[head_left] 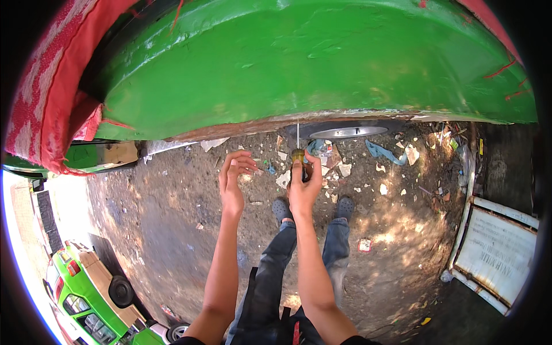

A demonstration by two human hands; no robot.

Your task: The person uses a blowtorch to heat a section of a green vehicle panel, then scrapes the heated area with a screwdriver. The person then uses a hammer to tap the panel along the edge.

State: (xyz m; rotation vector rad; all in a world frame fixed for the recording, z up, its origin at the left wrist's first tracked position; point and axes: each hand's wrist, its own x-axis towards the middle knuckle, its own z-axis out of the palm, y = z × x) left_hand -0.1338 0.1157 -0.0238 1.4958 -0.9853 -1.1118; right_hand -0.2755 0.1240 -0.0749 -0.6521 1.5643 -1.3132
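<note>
— What's the right hand (305, 187) doing?
— Gripping a screwdriver (298, 158), shaft up against the green vehicle body (299, 63)
— And the left hand (233, 175)?
— Open, just beside it, above littered dirt ground (172, 195)

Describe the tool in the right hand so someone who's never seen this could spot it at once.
Start at the big green painted body panel filling the top of the view and follow its rusty lower edge to the middle. There the right hand grips a screwdriver, its thin metal shaft pointing up at that edge. Its yellowish handle sets it apart from the pale litter on the dirt below.
</note>
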